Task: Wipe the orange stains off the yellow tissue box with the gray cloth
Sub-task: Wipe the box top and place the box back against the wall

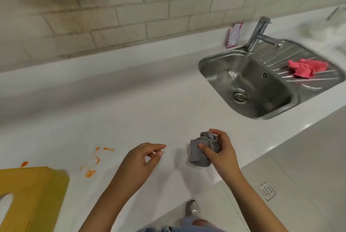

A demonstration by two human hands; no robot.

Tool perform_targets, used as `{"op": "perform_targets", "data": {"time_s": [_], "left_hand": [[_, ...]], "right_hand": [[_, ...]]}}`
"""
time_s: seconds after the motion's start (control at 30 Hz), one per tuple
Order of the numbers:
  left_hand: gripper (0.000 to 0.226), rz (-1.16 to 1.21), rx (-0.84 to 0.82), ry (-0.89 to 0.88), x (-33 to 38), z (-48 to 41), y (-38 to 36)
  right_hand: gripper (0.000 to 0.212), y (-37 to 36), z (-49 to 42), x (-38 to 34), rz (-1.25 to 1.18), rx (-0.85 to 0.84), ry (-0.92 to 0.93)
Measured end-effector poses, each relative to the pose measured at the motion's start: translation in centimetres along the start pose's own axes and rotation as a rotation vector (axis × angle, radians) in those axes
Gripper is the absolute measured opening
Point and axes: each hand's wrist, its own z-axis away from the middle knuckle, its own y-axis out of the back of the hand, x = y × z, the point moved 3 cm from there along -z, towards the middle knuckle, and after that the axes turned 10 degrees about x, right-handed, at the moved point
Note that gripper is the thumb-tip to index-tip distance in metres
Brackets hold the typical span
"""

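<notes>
The yellow tissue box [31, 196] lies at the lower left of the white counter, cut off by the frame edge, its oval slot showing. Orange stains [93, 164] are smeared on the counter just right of the box, and one small orange spot [24, 164] sits at the box's far edge. My right hand [219, 153] holds the bunched gray cloth [201, 151] above the counter, right of centre. My left hand [144, 158] hovers beside it, fingers loosely curled and apart, holding nothing. The hands are well right of the box.
A steel sink [262, 82] with a tap [259, 33] is set into the counter at the right; a pink cloth [307, 67] lies on its drainer. A tiled wall runs behind. The counter's front edge is near my body, with floor and my shoe [192, 208] below.
</notes>
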Motion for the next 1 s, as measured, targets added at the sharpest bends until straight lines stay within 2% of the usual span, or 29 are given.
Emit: {"op": "perform_targets", "data": {"time_s": [0.27,0.4,0.47,0.53,0.63,0.7,0.87,1.0], "left_hand": [[0.019,0.037,-0.066,-0.002,4.9,-4.2,-11.3],[0.019,0.04,-0.058,0.002,5.7,-5.3,-13.7],[0.019,0.033,-0.06,0.007,5.9,-5.6,-14.1],[0.02,0.026,-0.036,0.02,5.8,-5.8,-13.7],[0.019,0.019,0.044,0.038,5.3,-5.3,-11.6],[0.019,0.007,0.135,0.066,4.3,-4.3,-9.0],[0.024,-0.086,0.396,0.103,1.1,0.5,-0.4],[0.037,-0.157,0.63,0.151,-1.9,6.9,7.2]], "right_hand": [[0.053,13.1,-9.8,3.3,0.286,0.083,0.085],[0.059,14.3,-12.4,4.2,0.363,-0.009,0.075],[0.052,13.9,-12.8,4.1,0.439,-0.057,0.146],[0.038,12.8,-13.0,3.9,0.594,-0.104,0.257],[0.033,9.9,-12.2,3.0,0.748,-0.116,0.425],[0.028,6.8,-11.0,1.8,0.712,-0.169,0.522],[0.025,-1.8,-7.3,-0.6,0.503,-0.45,0.541],[0.027,-9.8,-2.5,-2.5,0.412,-0.648,0.576]]}}
